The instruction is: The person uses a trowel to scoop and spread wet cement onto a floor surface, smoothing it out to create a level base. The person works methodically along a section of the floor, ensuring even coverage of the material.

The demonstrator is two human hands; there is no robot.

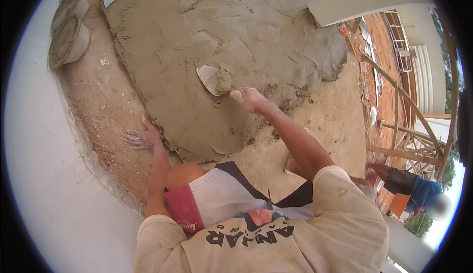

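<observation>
My right hand [249, 99] is closed on a metal trowel [207, 75], with a clump of mortar [222, 80] on its blade, low over a wide layer of wet grey mortar [162, 61]. The mortar beside the trowel is smoother toward the left and rougher toward the right. My left hand [142, 137] lies with fingers spread on the dusty reddish ground [111, 110], just left of the thin straight edging [170, 147] along the mortar's side.
A white wall [34, 164] runs down the left, near two stacked-looking tubs [69, 46] of mortar. A pale beam [369, 1] crosses at the upper right. Timber framing [394, 90] stands at the right, where a person in blue [414, 186] bends over an orange object [398, 204].
</observation>
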